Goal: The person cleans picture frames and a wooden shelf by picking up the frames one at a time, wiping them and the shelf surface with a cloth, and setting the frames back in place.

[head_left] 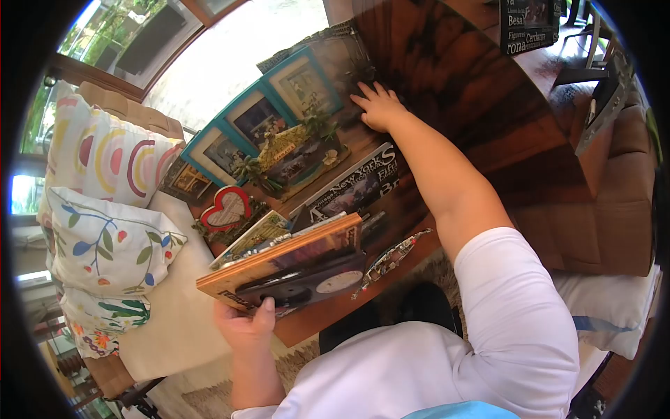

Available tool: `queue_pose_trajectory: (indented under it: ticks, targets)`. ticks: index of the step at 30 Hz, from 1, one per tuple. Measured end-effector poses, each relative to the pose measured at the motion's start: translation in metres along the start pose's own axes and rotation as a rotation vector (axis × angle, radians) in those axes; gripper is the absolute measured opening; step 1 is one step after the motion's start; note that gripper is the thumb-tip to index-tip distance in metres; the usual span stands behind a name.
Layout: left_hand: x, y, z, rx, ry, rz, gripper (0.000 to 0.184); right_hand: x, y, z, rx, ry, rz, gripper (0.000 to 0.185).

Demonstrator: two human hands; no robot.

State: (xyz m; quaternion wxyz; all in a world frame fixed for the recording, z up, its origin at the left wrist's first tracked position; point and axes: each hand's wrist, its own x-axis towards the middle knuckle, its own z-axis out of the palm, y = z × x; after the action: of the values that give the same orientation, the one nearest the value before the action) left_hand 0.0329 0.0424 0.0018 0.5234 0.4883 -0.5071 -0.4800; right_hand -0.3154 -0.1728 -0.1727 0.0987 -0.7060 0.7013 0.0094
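Observation:
My left hand (248,325) grips the lower edge of a wooden photo frame (279,269), its thumb on the front. The frame is tilted, and its picture is partly lost in glare. My right hand (380,106) reaches across the dark wooden table (481,105), fingers spread, next to a small dark ornament (359,73). Whether the fingertips touch it I cannot tell. Left of that hand stands a turquoise triple photo frame (262,87). Before it are a straw-roofed ornament (286,150), a red heart-shaped frame (227,208) and a black frame with white lettering (356,183).
A beaded, leaf-shaped piece (392,264) lies at the table's near edge. Patterned cushions (115,241) line a seat on the left. A brown sofa (593,223) is on the right. Another lettered black frame (530,26) stands at the upper right.

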Motion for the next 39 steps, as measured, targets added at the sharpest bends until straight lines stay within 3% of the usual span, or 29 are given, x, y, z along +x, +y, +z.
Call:
queue_pose_trajectory:
  ticks: [5,10,16,18,21,26,28,31,34,39]
  targets:
    - [-0.001,-0.003,0.009,0.028,-0.019,-0.032,0.053,-0.019,0.018,0.009,-0.029,0.105,-0.004,0.052]
    - [0.004,-0.005,0.015,0.028,-0.040,-0.078,0.052,-0.137,0.039,0.022,0.017,0.257,-0.022,0.050]
    - [0.010,-0.013,0.020,0.036,-0.090,-0.100,0.053,-0.317,0.051,0.029,0.045,0.106,0.218,0.050]
    - [0.012,-0.014,0.019,0.039,-0.112,-0.119,0.052,-0.358,0.053,0.024,0.261,-0.076,0.476,0.051]
    - [0.011,-0.013,0.020,0.033,-0.090,-0.175,0.052,-0.377,0.055,-0.004,0.317,-0.017,0.469,0.047]
    - [0.009,-0.010,0.019,0.093,-0.131,-0.106,0.047,-0.262,0.035,-0.084,0.544,0.450,0.041,0.057]
    - [0.006,-0.006,0.017,0.100,-0.141,-0.074,0.046,-0.202,0.031,-0.088,0.431,0.511,-0.058,0.058]
    - [0.004,-0.005,0.011,0.087,-0.146,-0.085,0.048,-0.118,0.038,-0.054,0.382,0.334,-0.161,0.056]
    - [0.001,-0.011,0.007,0.079,-0.133,-0.108,0.051,-0.040,0.054,0.003,0.451,0.210,-0.043,0.047]
    - [0.002,-0.011,0.009,0.051,-0.138,-0.148,0.054,-0.014,0.031,0.039,0.321,0.217,-0.073,0.041]
